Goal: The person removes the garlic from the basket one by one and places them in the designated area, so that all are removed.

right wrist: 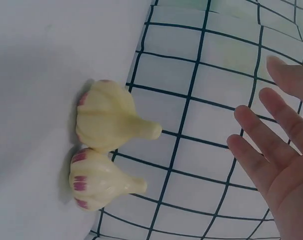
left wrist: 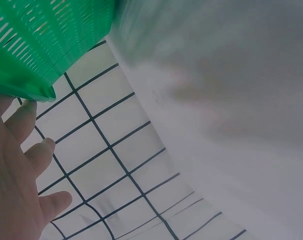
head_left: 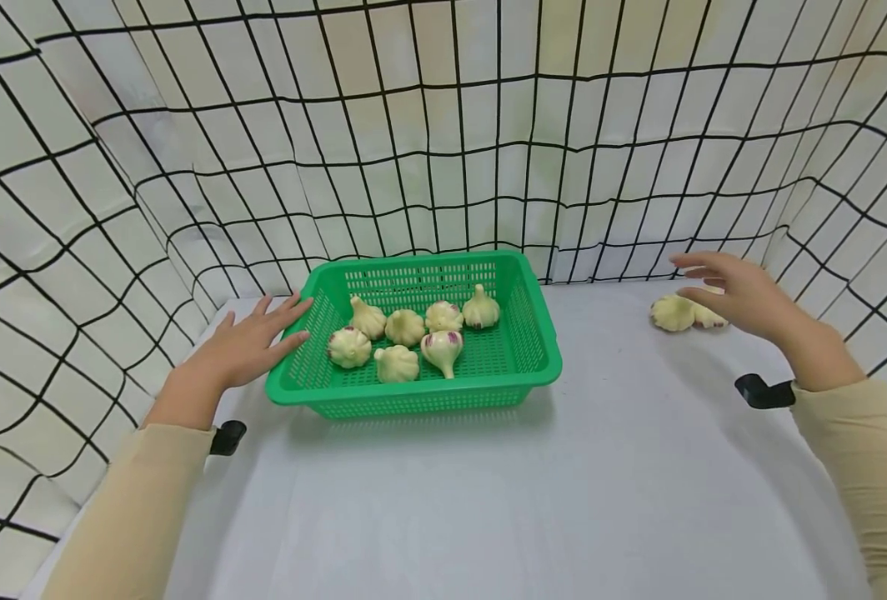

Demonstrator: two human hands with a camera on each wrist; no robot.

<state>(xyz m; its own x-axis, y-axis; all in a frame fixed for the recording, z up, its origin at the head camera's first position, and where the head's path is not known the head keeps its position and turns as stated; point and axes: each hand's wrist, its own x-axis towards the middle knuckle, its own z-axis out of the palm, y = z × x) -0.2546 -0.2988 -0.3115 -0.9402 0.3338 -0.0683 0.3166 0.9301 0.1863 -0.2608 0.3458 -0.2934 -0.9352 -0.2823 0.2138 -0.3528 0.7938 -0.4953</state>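
Note:
A green plastic basket (head_left: 421,392) stands on the white table with several garlic bulbs (head_left: 397,364) lying inside it. Against its left rim rests my left hand (head_left: 252,340), fingers spread; the left wrist view shows the fingertips (left wrist: 24,112) at the edge of the basket (left wrist: 26,85). To the right of the basket, two garlic bulbs (right wrist: 109,117) lie side by side on the table near the net. Over them hovers my right hand (head_left: 747,296), its fingers apart and holding nothing. In the right wrist view a gap shows between that hand (right wrist: 286,160) and the bulbs.
Black netting (head_left: 488,167) over white sheeting encloses the back and both sides. The white table (head_left: 443,500) spreads in front of the basket. A black wrist mount (head_left: 764,392) sits at the right cuff and another (head_left: 228,437) at the left cuff.

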